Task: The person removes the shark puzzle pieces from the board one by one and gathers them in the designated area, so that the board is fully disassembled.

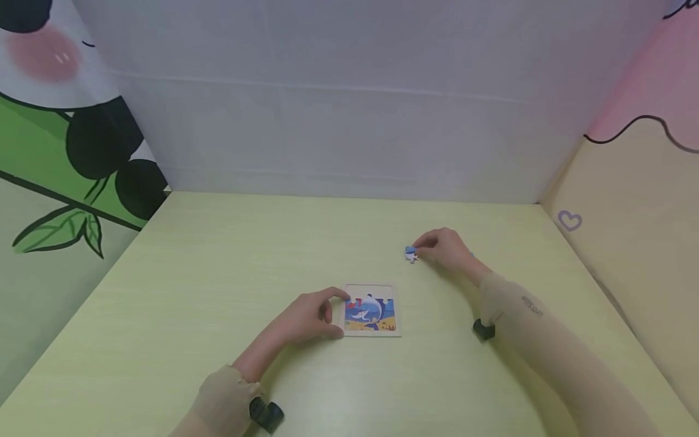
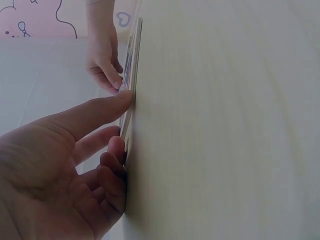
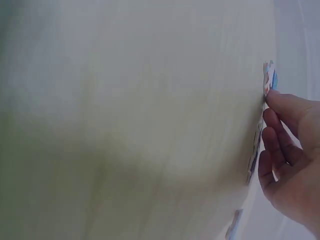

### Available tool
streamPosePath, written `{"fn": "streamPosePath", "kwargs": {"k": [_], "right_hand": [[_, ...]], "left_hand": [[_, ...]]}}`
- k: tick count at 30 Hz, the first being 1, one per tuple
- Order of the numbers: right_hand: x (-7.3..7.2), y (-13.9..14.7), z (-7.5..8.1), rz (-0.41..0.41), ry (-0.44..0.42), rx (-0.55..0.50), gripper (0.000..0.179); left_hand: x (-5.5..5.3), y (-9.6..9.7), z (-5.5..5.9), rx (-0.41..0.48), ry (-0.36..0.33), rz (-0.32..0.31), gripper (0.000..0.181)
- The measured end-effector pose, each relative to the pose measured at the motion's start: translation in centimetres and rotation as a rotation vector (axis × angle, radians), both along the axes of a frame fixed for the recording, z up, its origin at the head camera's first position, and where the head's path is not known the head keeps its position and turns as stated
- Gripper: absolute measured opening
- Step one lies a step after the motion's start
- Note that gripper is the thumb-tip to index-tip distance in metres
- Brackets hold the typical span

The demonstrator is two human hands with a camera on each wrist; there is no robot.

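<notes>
A square jigsaw puzzle board [image 1: 373,333] with a pale frame lies on the table, partly filled with a sea picture of a dolphin. My left hand [image 1: 308,315] holds its left edge, index finger near the upper corner and thumb at the lower one. In the left wrist view, the thumb [image 2: 107,112] presses against the board's edge. Farther back and to the right, my right hand [image 1: 445,249] pinches a blue and white puzzle piece [image 1: 411,254] between thumb and index finger. The right wrist view shows that piece [image 3: 270,75] at the fingertips, close over the tabletop.
More puzzle pieces [image 3: 254,157] lie beneath and beside the right hand, one of them [image 3: 233,225] nearer the wrist. The pale table [image 1: 218,255] meets a white cloth backdrop [image 1: 349,139] behind. Painted panels [image 1: 633,230] stand at both sides.
</notes>
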State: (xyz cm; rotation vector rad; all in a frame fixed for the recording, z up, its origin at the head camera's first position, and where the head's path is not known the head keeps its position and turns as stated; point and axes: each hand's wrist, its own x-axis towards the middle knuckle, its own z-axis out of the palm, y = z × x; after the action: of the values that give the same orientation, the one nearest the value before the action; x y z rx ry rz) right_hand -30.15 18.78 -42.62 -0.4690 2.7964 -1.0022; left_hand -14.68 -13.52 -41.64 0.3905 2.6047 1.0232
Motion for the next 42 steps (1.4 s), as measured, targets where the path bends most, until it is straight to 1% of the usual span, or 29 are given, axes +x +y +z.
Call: {"fn": "streamPosePath", "kwargs": {"k": [3, 7, 12, 15, 18, 28, 32, 36, 40, 42], "right_hand": [[-0.2, 0.2, 0.1, 0.024, 0.008, 0.022, 0.017], [-0.4, 0.5, 0.2, 0.03, 0.022, 0.026, 0.014], [-0.5, 0.8, 0.2, 0.04, 0.028, -0.006, 0.014], [-0.6, 1.0, 0.1, 0.045, 0.013, -0.018, 0.014], [-0.7, 1.2, 0.1, 0.045, 0.0, -0.02, 0.014], [-0.8, 1.5, -0.3, 0.055, 0.023, -0.01, 0.014], [-0.8, 1.5, -0.5, 0.058, 0.018, -0.012, 0.014], [-0.7, 1.4, -0.5, 0.046, 0.015, -0.003, 0.018], [-0.2, 1.0, -0.2, 0.023, 0.031, -0.003, 0.023], [0.1, 0.6, 0.0, 0.032, 0.051, -0.009, 0.024]], "left_hand": [[0.0, 0.0, 0.0, 0.003, 0.003, -0.003, 0.061], [-0.1, 0.0, 0.1, 0.004, 0.001, -0.003, 0.061], [-0.1, -0.1, 0.2, 0.005, 0.004, -0.007, 0.061], [-0.1, -0.1, 0.2, 0.007, 0.001, -0.006, 0.061], [0.0, 0.0, 0.2, 0.002, 0.002, -0.004, 0.061], [0.2, 0.1, 0.5, 0.011, -0.011, 0.004, 0.059], [0.2, 0.2, 0.5, 0.014, -0.018, 0.002, 0.059], [0.1, 0.2, 0.5, 0.015, -0.023, 0.004, 0.059], [0.2, 0.2, 0.5, 0.014, -0.027, 0.007, 0.059], [0.2, 0.2, 0.5, 0.013, -0.025, 0.008, 0.059]]}}
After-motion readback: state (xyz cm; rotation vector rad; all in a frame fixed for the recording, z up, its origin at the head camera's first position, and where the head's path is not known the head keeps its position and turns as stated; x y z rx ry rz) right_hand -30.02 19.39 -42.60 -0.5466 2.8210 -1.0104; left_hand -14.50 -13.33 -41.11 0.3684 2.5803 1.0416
